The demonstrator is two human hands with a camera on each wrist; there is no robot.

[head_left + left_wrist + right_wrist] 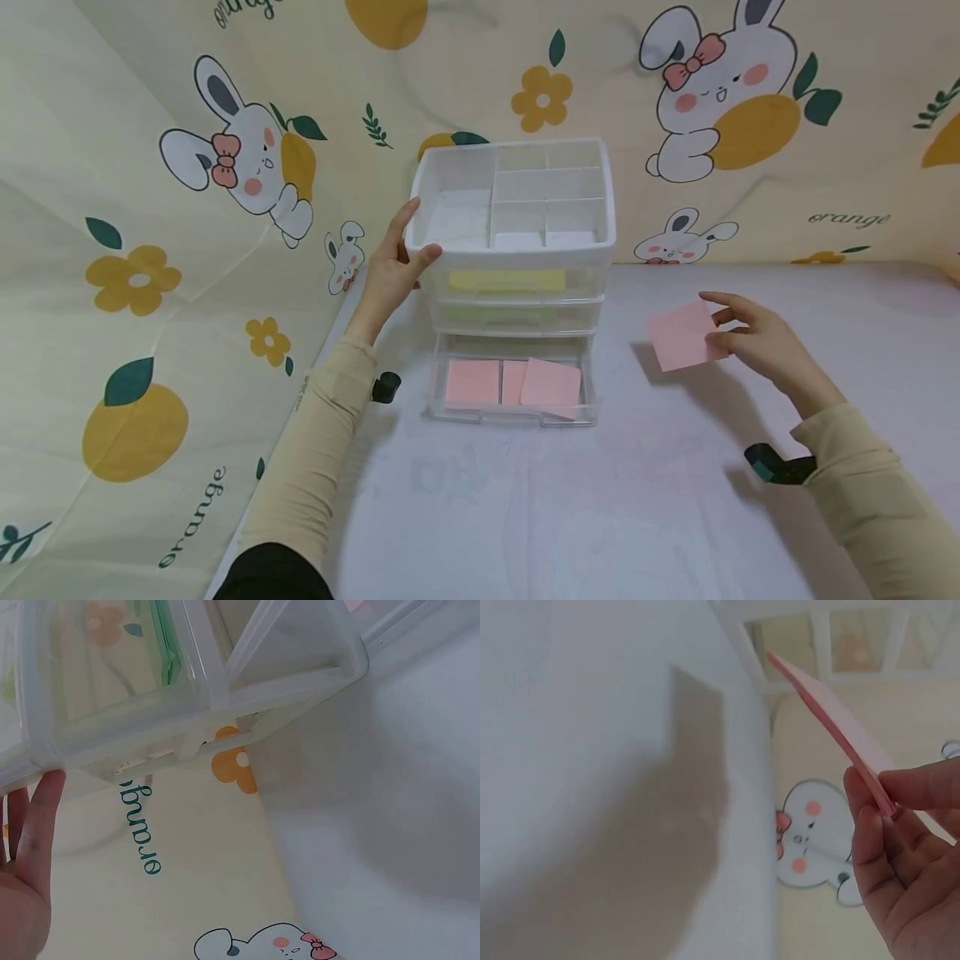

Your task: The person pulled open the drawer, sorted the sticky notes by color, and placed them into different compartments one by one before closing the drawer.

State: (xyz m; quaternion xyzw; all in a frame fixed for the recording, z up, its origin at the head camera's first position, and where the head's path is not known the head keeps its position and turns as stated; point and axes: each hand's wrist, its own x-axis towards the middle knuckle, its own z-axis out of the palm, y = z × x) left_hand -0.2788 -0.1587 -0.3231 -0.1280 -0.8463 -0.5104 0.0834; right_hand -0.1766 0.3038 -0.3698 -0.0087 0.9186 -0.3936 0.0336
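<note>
A small white plastic drawer organizer (517,249) stands on the table, its bottom drawer (441,375) pulled out toward me. Inside that drawer lie pink sticky note pads (472,382), one overlapping another on the right. My left hand (390,271) grips the organizer's upper left corner, thumb at the front rim and fingers along the side. To the right, above the table, my right hand (768,342) pinches another pink sticky note pad (684,335) between thumb and fingers. In the right wrist view this pad (829,724) is seen nearly edge-on.
The organizer's top tray (457,212) has several compartments. Yellow (507,280) and green contents show through the two closed drawers. A cream cloth (450,92) printed with rabbits and oranges hangs behind and at the left of the white tabletop (480,500).
</note>
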